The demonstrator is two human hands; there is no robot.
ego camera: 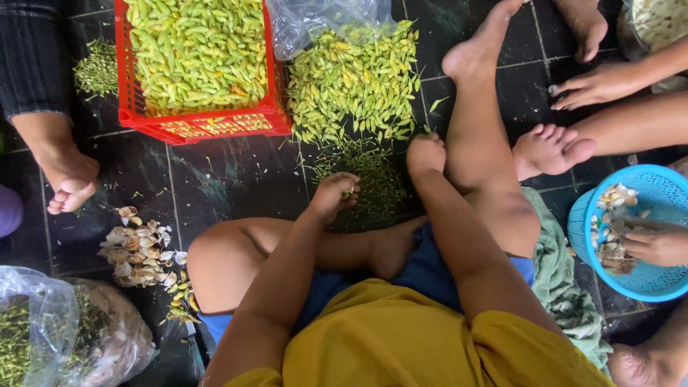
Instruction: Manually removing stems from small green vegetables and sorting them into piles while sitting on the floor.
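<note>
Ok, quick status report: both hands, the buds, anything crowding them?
Left hand pinching a green bud. Right hand closed, contents hidden. Loose bud pile ahead; red crate and own leg flank it.

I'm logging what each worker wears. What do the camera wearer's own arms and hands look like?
Both arms are bare to the yellow top's short sleeves. The left hand and right hand wear no gloves, and no rings, watch or bracelets show. Below the top, blue shorts are worn.

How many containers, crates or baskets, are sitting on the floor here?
2, maybe 3. A red crate heaped with green buds sits at top left, and a blue basket is at right. A third vessel's rim shows at the top right corner, mostly cut off.
</note>
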